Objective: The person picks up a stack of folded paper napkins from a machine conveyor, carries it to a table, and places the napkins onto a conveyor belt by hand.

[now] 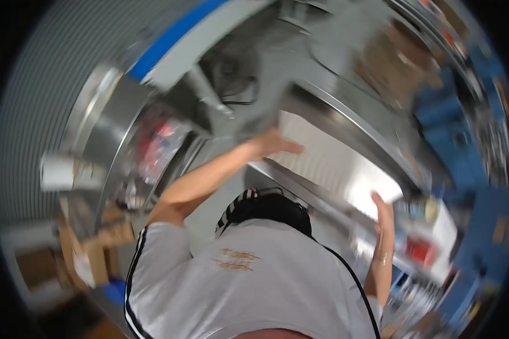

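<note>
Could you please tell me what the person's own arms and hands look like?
The left hand and right hand are bare, without gloves. The left sleeve is short and light grey, with dark stripes along its outer edge. A thin black cable runs down near the right arm.

White sheet [328,158] looked smooth, w/ glossy sheen at 1 end; tray [316,101] was shiny metal, shirt [266,288] matt cloth, wall [45,96] ridged, box [99,263] matt cardbd
</note>
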Available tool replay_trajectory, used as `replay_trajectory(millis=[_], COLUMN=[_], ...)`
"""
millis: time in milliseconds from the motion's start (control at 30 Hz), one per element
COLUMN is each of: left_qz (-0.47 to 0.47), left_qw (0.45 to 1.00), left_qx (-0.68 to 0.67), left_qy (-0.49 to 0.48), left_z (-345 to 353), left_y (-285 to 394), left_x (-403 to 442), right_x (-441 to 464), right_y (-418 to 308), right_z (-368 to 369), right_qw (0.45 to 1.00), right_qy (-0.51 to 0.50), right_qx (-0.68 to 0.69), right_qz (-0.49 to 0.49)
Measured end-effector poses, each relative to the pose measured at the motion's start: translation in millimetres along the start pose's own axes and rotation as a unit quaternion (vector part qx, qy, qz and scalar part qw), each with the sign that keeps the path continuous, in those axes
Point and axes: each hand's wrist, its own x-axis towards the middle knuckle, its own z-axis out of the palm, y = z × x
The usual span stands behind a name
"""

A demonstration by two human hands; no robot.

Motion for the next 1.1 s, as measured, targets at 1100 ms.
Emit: replay_trajectory(millis=[1100], left_qz=[-0.069], left_qw=[0.819], left_qx=[-0.272], left_qy=[0.500], left_z=[-399.8], left_y=[-353.4], left_x=[-466.6], right_x=[0.9], right_y=[-141.5], right_z=[991.9], right_qw=[0.657], right_qy=[-0.505], right_qx=[-0.548], right_qz=[-0.114])
